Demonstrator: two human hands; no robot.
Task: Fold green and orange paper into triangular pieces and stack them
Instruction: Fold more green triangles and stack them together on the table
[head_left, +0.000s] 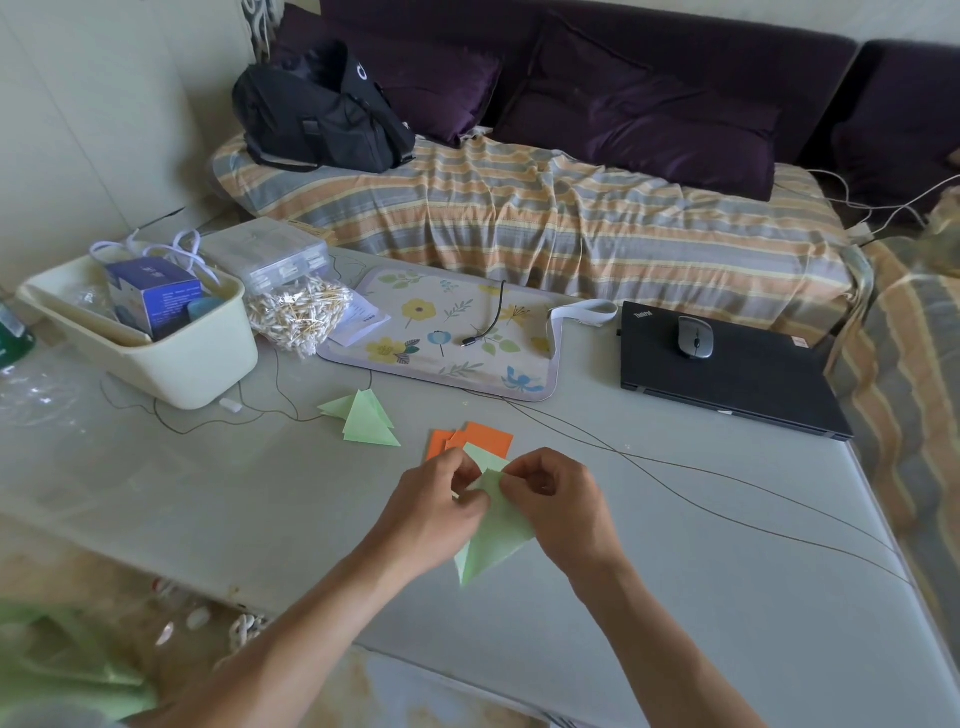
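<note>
Both hands' grip on one green paper (496, 540)

Two bare forearms enter from about six and seven o'clock — no sleeves, no watch or bands at the wrists; the left hand (434, 512) and right hand (558, 506) are bare too — no rings or gloves visible; short fingernails show on the fingers.
</note>
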